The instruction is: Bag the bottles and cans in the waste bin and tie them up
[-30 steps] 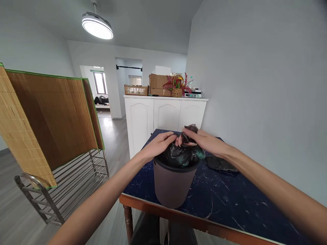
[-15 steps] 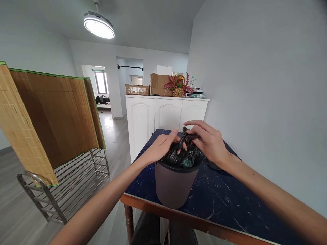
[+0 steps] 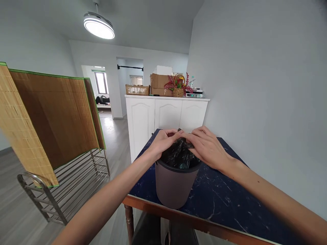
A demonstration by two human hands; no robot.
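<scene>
A grey-brown trash can with a dark rim stands upright near the front edge of the blue marble-patterned table. Inside it is a black garbage bag, its top gathered above the rim. My left hand pinches the bag's gathered top from the left, thumb pointing right. From the right, my right hand grips the same bunched plastic, with the fingertips of both hands almost meeting. The hands cover most of the twisted top.
Behind the table is a white cabinet bearing a cardboard box, a flower basket and bottles. On the left, a bamboo mat hangs over a metal rack. A wall runs along the right. A person lies in the far room.
Both hands have closed in on the bag's top; the loose twisted ends that stood up between them are now mostly covered. The right hand has turned palm down. The can has stayed put.
</scene>
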